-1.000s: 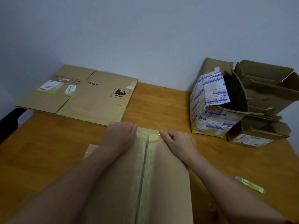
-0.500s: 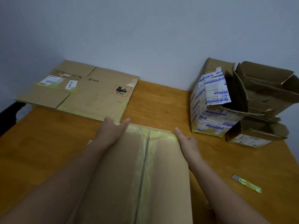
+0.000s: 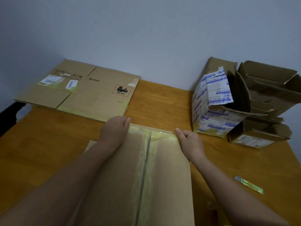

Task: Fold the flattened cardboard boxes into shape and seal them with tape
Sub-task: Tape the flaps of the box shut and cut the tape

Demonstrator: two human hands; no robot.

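A brown cardboard box stands in front of me on the wooden table, its two top flaps meeting at a centre seam covered with yellowish tape. My left hand grips the far left corner of the box top, fingers curled over the far edge. My right hand grips the far right corner, thumb on top and fingers curled down the side. A flattened cardboard box with a PICO mark and a red hazard label lies at the back left of the table.
At the back right stand an open box wrapped in blue-printed tape, an open torn brown box and a small box. A small cutter blade lies on the table to my right. A wall runs behind.
Both hands slid outward from the taped seam to the far corners of the box top, and their fingers curled over the edges.
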